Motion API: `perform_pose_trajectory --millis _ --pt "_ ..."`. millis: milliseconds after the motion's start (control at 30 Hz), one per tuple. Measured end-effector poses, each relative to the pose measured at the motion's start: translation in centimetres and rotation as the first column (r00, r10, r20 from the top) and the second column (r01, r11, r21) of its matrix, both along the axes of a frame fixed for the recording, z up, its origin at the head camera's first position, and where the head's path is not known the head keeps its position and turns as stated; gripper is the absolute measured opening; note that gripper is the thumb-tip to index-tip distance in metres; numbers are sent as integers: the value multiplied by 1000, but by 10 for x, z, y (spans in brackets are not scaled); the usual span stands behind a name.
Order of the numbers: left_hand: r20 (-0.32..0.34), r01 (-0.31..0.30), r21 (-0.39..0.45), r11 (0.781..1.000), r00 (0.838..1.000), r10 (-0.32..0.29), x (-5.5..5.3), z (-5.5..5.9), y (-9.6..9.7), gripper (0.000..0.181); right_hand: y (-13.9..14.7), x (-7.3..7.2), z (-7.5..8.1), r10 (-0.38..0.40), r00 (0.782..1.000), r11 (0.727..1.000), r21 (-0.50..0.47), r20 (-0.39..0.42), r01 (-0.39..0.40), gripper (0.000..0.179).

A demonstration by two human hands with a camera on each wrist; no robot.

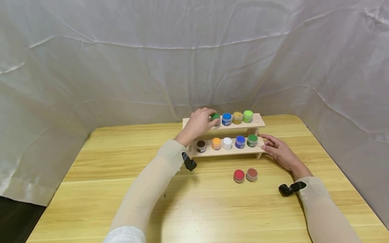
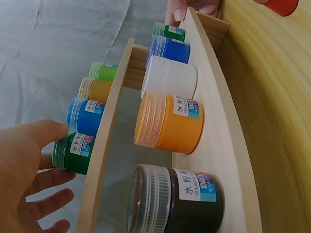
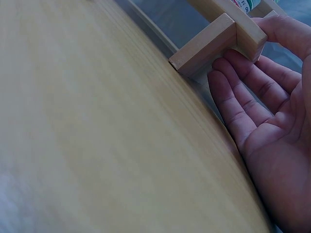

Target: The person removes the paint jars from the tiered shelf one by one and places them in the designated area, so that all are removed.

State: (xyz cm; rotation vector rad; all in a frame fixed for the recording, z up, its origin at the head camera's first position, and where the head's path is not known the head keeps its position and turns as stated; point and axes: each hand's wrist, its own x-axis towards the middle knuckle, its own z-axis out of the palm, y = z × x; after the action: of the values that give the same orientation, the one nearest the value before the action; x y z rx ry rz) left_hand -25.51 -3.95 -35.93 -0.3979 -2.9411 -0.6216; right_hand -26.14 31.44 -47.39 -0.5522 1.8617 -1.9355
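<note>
On a two-tier wooden rack (image 1: 228, 152) stand several small paint jars. My left hand (image 1: 199, 122) reaches over the upper shelf and pinches a dark green paint jar (image 2: 77, 153) at its left end, thumb and forefinger at the lid. The other left fingers are spread apart below. Beside that jar is a blue jar (image 1: 226, 119), then an ochre jar (image 1: 237, 117) and a light green jar (image 1: 248, 116). At the lower shelf's right end, my right hand (image 1: 281, 153) grips the board, with the thumb (image 3: 286, 34) along its edge and fingers beneath.
The lower shelf carries a brown jar (image 1: 201, 146), an orange jar (image 1: 216, 143), a white jar (image 1: 227, 143), a violet-blue jar (image 1: 240, 142) and another green jar (image 1: 252, 140). A red jar (image 1: 238, 176) and a reddish-brown jar (image 1: 251, 174) stand on the table before the rack.
</note>
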Motion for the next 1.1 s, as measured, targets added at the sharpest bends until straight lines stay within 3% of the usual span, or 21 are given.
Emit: perform_pose_trajectory --millis 533,767,1100 --pt "-34 42 52 998 999 -40 14 4 -5 42 -1 2 4 -34 999 997 74 -1 34 58" --pt "-19 79 51 996 997 -78 27 7 -6 48 -1 2 5 -32 999 997 74 0 32 59" --pt "-73 138 81 987 988 -132 48 11 -8 45 -1 2 3 -21 1000 999 49 4 21 58"
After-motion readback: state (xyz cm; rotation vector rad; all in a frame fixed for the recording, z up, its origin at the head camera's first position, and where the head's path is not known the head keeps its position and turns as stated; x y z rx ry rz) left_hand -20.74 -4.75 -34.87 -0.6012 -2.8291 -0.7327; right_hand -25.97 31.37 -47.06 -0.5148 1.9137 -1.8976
